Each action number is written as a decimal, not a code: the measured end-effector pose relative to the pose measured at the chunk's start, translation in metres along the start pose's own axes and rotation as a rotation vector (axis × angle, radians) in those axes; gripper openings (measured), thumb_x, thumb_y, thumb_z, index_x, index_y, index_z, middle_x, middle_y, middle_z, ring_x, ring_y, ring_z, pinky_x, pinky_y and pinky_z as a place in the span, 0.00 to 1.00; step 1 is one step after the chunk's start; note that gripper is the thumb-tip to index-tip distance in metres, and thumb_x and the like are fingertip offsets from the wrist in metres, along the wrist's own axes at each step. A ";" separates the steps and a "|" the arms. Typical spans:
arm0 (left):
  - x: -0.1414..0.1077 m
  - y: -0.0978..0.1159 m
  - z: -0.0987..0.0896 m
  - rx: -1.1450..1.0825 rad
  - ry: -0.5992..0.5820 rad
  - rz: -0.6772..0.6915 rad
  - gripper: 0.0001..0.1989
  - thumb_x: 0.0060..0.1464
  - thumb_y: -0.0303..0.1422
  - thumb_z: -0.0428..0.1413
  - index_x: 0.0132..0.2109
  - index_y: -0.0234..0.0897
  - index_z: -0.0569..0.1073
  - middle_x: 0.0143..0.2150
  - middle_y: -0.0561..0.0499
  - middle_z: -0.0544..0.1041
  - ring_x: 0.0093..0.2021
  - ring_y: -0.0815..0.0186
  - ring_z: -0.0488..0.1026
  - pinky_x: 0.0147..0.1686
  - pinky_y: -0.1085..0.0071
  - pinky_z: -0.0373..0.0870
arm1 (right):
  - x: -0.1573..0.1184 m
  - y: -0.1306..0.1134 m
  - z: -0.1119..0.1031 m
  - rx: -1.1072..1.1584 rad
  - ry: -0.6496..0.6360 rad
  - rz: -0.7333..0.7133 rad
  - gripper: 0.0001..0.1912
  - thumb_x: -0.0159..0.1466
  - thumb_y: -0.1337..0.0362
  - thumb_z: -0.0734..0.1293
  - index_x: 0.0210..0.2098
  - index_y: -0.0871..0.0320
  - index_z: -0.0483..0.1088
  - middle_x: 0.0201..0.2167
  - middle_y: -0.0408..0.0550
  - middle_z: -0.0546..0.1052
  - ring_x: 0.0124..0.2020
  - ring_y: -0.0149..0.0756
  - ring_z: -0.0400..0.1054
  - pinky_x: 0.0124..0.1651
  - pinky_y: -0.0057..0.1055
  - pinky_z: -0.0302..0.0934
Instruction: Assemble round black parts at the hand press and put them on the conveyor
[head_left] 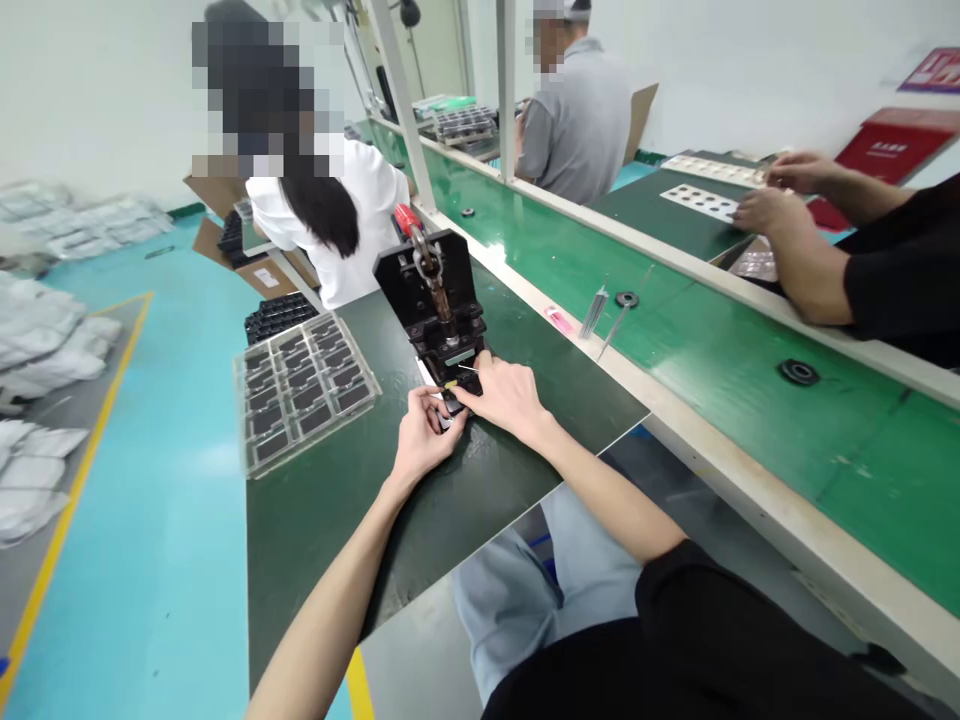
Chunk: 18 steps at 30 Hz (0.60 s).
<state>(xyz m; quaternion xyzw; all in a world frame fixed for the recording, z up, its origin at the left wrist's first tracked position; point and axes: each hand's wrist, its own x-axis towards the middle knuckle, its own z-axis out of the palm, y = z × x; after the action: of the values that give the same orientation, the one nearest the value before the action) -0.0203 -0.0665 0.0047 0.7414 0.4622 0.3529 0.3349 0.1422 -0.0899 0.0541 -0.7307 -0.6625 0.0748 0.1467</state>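
Note:
A black clamp fixture with a red-tipped lever stands upright on the dark green table. At its foot, my left hand is closed, thumb and fingers pinched at a small part that is mostly hidden. My right hand reaches in from the other side, its fingers bent and closed at the fixture's base. A thin, light sliver shows by its fingertips; what it belongs to is unclear. Between the hands is a small yellow piece. Both hands almost touch there.
Left of the fixture lies a clear tray of dark flat parts. A green conveyor on the right carries black rings and thin metal sticks. Co-workers sit ahead and across the belt, one with hands over white cards.

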 end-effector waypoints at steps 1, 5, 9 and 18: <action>0.000 -0.001 0.000 0.007 -0.001 0.001 0.22 0.51 0.41 0.62 0.47 0.42 0.61 0.28 0.62 0.67 0.21 0.74 0.60 0.23 0.76 0.58 | 0.000 0.001 -0.001 -0.003 0.004 -0.019 0.28 0.73 0.46 0.61 0.52 0.67 0.70 0.44 0.66 0.82 0.43 0.53 0.80 0.39 0.35 0.67; 0.000 -0.003 -0.001 0.034 -0.002 0.016 0.22 0.51 0.43 0.61 0.47 0.42 0.61 0.29 0.62 0.67 0.21 0.74 0.60 0.23 0.76 0.58 | -0.008 0.010 0.002 0.000 0.069 -0.128 0.17 0.75 0.57 0.59 0.45 0.63 0.75 0.41 0.60 0.83 0.42 0.47 0.80 0.36 0.32 0.63; -0.001 -0.001 -0.003 0.074 0.004 0.023 0.22 0.52 0.44 0.60 0.48 0.42 0.61 0.29 0.61 0.67 0.22 0.73 0.61 0.25 0.75 0.60 | -0.041 0.038 0.006 0.076 0.339 -0.269 0.16 0.75 0.60 0.61 0.37 0.59 0.77 0.32 0.50 0.83 0.33 0.37 0.78 0.33 0.30 0.60; -0.003 0.005 -0.003 0.111 0.007 -0.005 0.22 0.52 0.45 0.60 0.47 0.42 0.61 0.29 0.61 0.66 0.22 0.72 0.62 0.25 0.74 0.61 | -0.113 0.228 -0.038 -0.201 0.581 0.105 0.21 0.72 0.53 0.62 0.36 0.57 0.82 0.30 0.55 0.83 0.27 0.41 0.74 0.28 0.34 0.51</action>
<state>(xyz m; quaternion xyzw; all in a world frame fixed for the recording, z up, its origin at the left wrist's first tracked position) -0.0218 -0.0708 0.0096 0.7564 0.4842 0.3285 0.2925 0.3575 -0.2243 0.0091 -0.7655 -0.5585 -0.1956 0.2527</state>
